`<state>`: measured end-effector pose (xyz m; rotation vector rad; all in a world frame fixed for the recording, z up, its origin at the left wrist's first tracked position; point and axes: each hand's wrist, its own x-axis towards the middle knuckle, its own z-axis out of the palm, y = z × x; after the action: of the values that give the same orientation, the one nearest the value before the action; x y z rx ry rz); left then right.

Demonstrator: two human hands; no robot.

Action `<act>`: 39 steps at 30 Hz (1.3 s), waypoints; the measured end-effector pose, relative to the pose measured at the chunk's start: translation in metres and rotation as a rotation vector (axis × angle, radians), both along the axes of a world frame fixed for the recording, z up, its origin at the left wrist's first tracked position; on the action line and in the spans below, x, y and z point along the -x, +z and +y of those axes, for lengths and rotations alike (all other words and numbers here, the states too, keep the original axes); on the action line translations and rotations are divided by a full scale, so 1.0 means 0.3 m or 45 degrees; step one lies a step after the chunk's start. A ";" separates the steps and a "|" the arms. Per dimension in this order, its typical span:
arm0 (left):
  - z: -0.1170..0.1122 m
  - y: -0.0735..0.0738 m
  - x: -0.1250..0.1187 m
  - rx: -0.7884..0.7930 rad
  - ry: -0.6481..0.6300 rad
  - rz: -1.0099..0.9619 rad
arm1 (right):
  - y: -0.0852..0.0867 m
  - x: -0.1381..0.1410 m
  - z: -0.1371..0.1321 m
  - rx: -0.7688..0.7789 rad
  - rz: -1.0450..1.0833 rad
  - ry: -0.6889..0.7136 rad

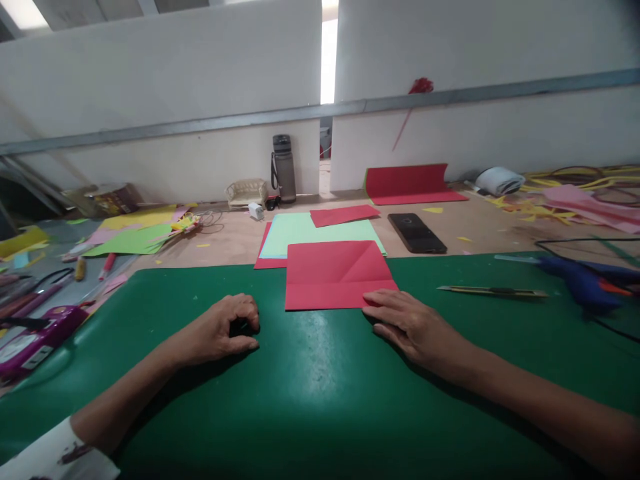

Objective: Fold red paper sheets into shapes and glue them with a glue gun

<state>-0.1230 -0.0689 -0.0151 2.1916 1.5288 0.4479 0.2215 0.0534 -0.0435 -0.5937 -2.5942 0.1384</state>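
Much bare mat (320,407) before the red paper (333,273); touches its near-right corner with right hand (410,327) outstretched, half-curls empty left hand (225,327) beside it.

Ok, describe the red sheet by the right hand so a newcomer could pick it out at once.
Start from the big green mat. At the middle of its far edge lies a red sheet, partly covering a pale green sheet behind it. Unlike the other red papers, it is the one the right hand touches, at its near right corner.
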 end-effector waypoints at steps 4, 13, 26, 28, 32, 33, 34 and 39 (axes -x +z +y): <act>0.004 0.004 -0.009 -0.014 0.016 0.017 | -0.001 0.001 0.000 -0.010 0.011 0.000; 0.037 -0.032 0.028 -0.217 0.324 0.338 | -0.002 0.001 -0.001 -0.015 0.029 0.001; 0.143 -0.048 0.023 -0.387 0.836 0.722 | 0.001 0.000 -0.001 -0.053 -0.026 0.011; 0.174 -0.039 0.050 -0.389 0.992 0.774 | 0.004 0.001 -0.002 -0.054 -0.031 0.013; 0.211 -0.034 0.052 -0.368 0.886 0.812 | 0.012 0.002 -0.007 -0.048 -0.041 0.010; 0.217 -0.032 0.050 -0.362 0.860 0.818 | 0.014 0.002 -0.009 -0.048 -0.044 0.008; 0.222 -0.028 0.051 -0.352 0.878 0.825 | 0.015 0.002 -0.009 -0.045 -0.046 0.005; 0.248 0.008 0.061 -0.198 0.918 0.755 | 0.016 -0.001 -0.010 -0.013 -0.049 0.002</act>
<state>-0.1411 0.0055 -0.0128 1.9033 2.6998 0.1121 0.2218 0.0505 -0.0387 -0.5958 -2.6313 0.1148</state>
